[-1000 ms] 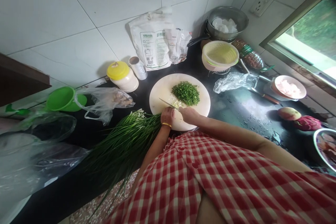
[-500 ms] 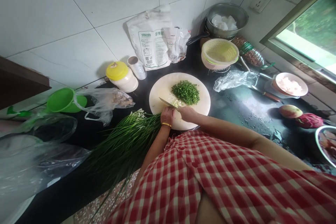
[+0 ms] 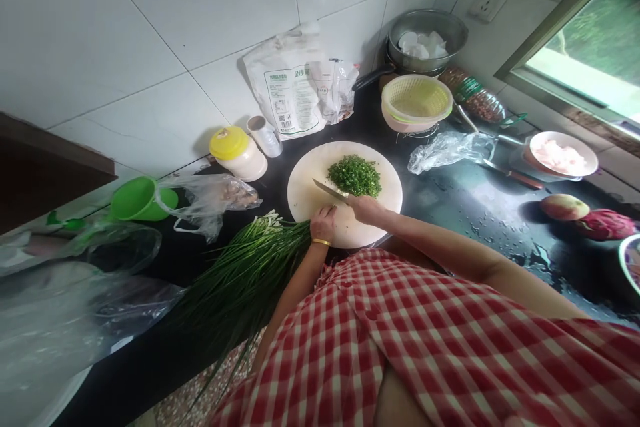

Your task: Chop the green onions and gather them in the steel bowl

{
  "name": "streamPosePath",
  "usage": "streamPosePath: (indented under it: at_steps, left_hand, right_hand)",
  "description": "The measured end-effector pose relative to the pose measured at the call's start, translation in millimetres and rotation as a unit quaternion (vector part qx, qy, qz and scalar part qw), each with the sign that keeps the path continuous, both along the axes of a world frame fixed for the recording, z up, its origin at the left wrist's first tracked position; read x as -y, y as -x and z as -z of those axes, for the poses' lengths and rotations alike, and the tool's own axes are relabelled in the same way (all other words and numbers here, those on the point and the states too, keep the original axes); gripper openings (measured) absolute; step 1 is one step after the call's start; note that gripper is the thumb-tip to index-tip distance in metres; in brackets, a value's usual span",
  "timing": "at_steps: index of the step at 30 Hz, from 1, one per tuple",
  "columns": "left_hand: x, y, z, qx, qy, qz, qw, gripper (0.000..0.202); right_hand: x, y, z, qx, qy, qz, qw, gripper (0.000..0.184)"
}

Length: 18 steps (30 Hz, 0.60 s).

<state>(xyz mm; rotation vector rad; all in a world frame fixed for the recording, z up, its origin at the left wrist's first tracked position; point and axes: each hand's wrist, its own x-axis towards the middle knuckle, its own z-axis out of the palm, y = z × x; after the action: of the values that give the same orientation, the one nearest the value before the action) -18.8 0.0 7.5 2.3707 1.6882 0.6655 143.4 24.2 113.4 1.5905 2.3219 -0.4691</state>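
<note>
A: What do we find crowding the worktop?

B: Along the tiled wall, behind the round chopping board, we see a yellow-lidded jar, a roll with a brown core and a printed white bag. A yellow strainer basket and a crumpled plastic bag sit to the right. A bundle of long green stalks spreads up against the left hand, and a heap of chopped greens lies on the board, just past the blade.

A: And the hands?

B: We see the right hand wrapped around a knife, its blade slanting across the board, tip to the left. The left hand rests at the board's near-left edge, fingers bent just below the blade; we cannot tell whether they grip any stalks.

A: Our count?

B: Two hands, one board, one heap, one knife in hand, one brown-handled utensil farther right, and two fruits near a bowl of pale pieces. The stalks overlap too thickly to number.
</note>
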Motion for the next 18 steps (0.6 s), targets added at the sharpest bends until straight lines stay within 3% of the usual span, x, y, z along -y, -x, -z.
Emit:
streamPosePath:
  at_steps: [4, 9, 18]
  left_hand:
    - [-8.1, -17.3, 7.7, 0.016, -0.006, -0.027, 0.999, 0.027]
    - [-9.2, -18.6, 14.6, 0.041, -0.042, -0.034, 0.998, 0.023]
    - [-9.7, -19.3, 16.4, 0.051, -0.049, -0.027, 0.997, 0.020]
  right_hand:
    - [11.3, -5.5, -11.3, -0.001, -0.012, -0.011, 1.000, 0.035]
    - [17.3, -3.9, -18.5, 0.004, -0.006, -0.019, 1.000, 0.032]
    - [0.9, 10.5, 1.1, 0.015, 0.011, -0.031, 0.999, 0.031]
